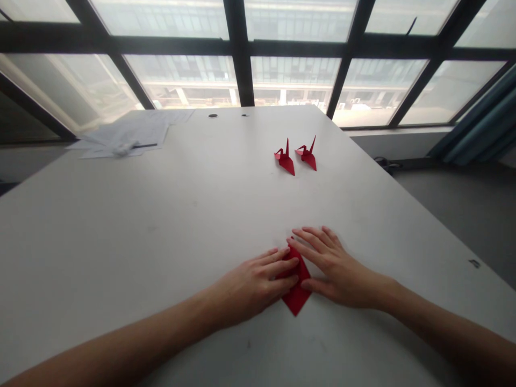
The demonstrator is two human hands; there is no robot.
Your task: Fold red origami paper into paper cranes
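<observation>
A folded piece of red origami paper (297, 299) lies flat on the white table, its lower point toward me. My left hand (264, 279) rests over its left side, with the fingers stretched across the paper and hiding part of it. On the right edge, my right hand (328, 263) touches the paper with its thumb, and its index fingertip is at the top point. The fingers of my right hand are spread out. Neither hand is closed round the paper.
Two red paper cranes (286, 161) stand farther back on the white table (161, 226). Loose white papers (124, 131) with a dark pen (145, 145) lie at the back left. Windows rise behind the table, and a blue curtain (479, 118) hangs at the right.
</observation>
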